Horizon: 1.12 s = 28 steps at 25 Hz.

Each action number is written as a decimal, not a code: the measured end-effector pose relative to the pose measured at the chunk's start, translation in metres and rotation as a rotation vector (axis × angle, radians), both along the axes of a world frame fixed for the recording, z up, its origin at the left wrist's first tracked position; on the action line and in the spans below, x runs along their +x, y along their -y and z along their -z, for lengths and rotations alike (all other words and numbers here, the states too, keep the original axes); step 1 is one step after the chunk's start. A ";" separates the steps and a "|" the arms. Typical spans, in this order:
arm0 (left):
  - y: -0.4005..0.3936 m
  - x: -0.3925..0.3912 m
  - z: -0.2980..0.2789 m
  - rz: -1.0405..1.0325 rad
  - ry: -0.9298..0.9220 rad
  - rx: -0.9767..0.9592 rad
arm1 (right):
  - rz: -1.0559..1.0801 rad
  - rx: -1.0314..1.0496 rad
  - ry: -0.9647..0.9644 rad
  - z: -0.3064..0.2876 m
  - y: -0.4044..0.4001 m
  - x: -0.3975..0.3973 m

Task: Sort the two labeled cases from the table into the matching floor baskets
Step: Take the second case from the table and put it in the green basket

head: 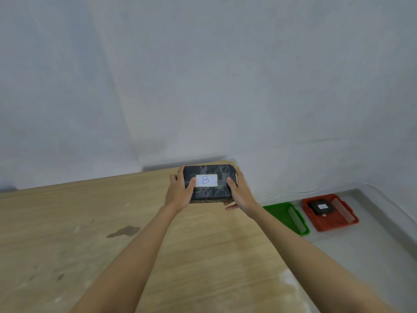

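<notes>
A dark patterned case (pixel 208 184) with a white label reading "B" is at the far right corner of the wooden table (pixel 90 233). My left hand (pixel 179 190) grips its left end and my right hand (pixel 239 195) grips its right end, thumbs on top. On the floor to the right sit a green basket (pixel 279 214), with nothing visible inside, and a red basket (pixel 338 224). A second dark case (pixel 321 207) with a white label lies in the red basket; its letter is too small to read.
Pale walls meet in a corner behind the table. The grey floor (pixel 372 256) runs along the table's right edge, with a raised ledge past the baskets. A dark stain (pixel 124 231) marks the tabletop.
</notes>
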State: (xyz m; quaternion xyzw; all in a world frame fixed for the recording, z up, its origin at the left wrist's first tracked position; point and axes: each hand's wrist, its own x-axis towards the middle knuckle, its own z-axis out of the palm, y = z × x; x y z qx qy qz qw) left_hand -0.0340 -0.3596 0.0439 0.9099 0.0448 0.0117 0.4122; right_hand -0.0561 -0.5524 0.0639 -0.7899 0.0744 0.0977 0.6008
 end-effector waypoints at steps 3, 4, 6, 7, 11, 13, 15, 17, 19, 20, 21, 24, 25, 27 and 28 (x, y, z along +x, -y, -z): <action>0.097 0.000 0.000 0.022 0.019 -0.019 | 0.028 -0.037 0.007 0.004 0.096 -0.003; 0.131 -0.003 0.003 0.029 0.025 -0.038 | 0.030 -0.045 0.008 0.007 0.131 -0.005; 0.203 -0.010 0.010 0.051 0.039 -0.075 | 0.042 -0.089 0.065 0.015 0.201 -0.008; 0.236 -0.015 0.015 0.064 0.026 -0.096 | 0.060 -0.118 0.080 0.018 0.234 -0.013; 0.361 -0.035 0.023 0.120 -0.051 -0.110 | 0.182 -0.152 0.083 0.036 0.349 -0.040; 0.403 -0.033 0.024 0.144 -0.061 -0.104 | 0.205 -0.124 0.058 0.041 0.393 -0.040; 0.433 -0.023 0.027 0.160 -0.056 -0.094 | 0.219 -0.122 0.065 0.050 0.425 -0.033; 0.456 -0.007 0.035 0.160 -0.054 -0.085 | 0.229 -0.095 0.070 0.061 0.449 -0.019; 0.474 0.014 0.047 0.145 -0.080 -0.097 | 0.223 -0.069 0.055 0.075 0.469 0.004; 0.481 0.026 0.053 0.135 -0.093 -0.106 | 0.214 -0.058 0.049 0.081 0.478 0.018; 0.488 0.042 0.059 0.123 -0.109 -0.118 | 0.209 -0.044 0.044 0.085 0.486 0.034; 0.508 0.091 0.075 0.077 -0.154 -0.148 | 0.178 -0.058 0.030 0.096 0.504 0.084; 0.514 0.107 0.078 0.054 -0.173 -0.165 | 0.176 -0.051 0.007 0.100 0.509 0.099; 0.525 0.133 0.084 0.025 -0.217 -0.215 | 0.177 -0.037 -0.030 0.110 0.522 0.124; 0.532 0.151 0.089 0.025 -0.230 -0.220 | 0.170 -0.060 -0.013 0.117 0.529 0.141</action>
